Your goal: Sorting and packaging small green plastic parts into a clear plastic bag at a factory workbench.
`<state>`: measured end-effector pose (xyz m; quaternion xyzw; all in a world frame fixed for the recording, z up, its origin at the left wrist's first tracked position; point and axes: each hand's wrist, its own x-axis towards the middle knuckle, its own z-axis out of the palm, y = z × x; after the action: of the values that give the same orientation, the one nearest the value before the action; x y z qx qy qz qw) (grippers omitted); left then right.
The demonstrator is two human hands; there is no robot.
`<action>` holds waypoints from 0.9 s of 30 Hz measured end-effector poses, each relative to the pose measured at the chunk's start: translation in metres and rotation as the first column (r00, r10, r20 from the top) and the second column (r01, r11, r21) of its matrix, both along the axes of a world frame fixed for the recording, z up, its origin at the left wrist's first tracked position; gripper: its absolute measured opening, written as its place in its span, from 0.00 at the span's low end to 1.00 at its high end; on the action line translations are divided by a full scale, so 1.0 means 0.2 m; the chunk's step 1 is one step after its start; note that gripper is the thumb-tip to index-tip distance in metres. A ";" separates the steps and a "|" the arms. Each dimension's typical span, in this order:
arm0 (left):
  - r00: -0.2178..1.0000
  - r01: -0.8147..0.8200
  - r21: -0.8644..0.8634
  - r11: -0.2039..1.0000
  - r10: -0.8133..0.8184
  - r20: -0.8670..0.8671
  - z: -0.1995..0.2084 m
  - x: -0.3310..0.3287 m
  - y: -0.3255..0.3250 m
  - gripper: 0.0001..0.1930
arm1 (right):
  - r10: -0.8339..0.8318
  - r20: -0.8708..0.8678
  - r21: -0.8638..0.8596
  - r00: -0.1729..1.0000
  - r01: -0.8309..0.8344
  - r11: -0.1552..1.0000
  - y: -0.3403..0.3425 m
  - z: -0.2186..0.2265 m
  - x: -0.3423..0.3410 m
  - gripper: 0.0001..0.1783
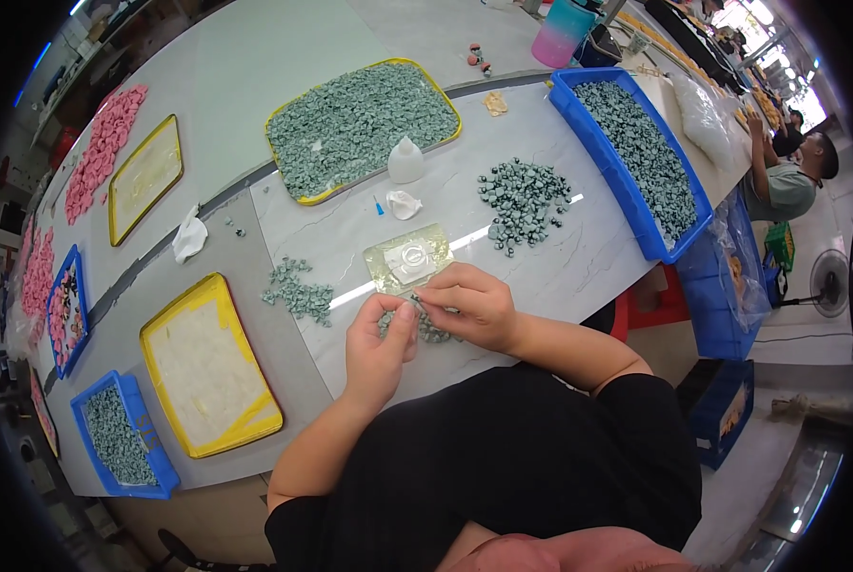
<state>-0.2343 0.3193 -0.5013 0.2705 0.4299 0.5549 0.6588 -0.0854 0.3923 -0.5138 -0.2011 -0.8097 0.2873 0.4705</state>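
Close together over the near part of the table, my left hand and my right hand meet at the fingertips. Both are closed in a pinch on a small grey-green piece, mostly hidden by the fingers. Just beyond them lies a clear yellowish block with a small white round dish on it. Under and beside my hands is a small pile of green pieces. Loose piles of green pieces lie left and right of the block.
A white squeeze bottle, a blue needle tip and crumpled white tissue lie beyond the block. Farther back sits a yellow-rimmed tray full of green pieces. Blue bins flank me, right and left. A person works at right.
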 end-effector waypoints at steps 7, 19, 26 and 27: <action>1.000 0.012 -0.020 1.000 -0.012 -0.017 0.00 0.02 0.00 0.05 | 0.011 -0.012 0.078 1.000 -0.010 0.997 0.01 -0.01 0.03 0.13; 0.953 0.166 -0.273 0.948 -0.225 -0.205 -0.02 0.10 0.03 0.08 | -0.159 0.476 0.041 0.865 0.159 0.986 0.24 0.05 0.36 0.09; 0.979 0.104 -0.254 0.961 -0.054 0.198 0.03 0.09 0.04 0.10 | -0.309 0.715 0.163 0.628 0.279 0.946 0.24 -0.01 0.44 0.09; 0.979 0.106 -0.254 0.961 -0.056 0.198 0.03 0.08 0.04 0.10 | -0.305 0.744 0.162 0.594 0.283 0.945 0.24 -0.02 0.43 0.09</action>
<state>-0.2177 0.3282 -0.4956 0.1443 0.4239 0.4884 0.7489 0.0013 0.4408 -0.5170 -0.4271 -0.8908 0.0836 0.1302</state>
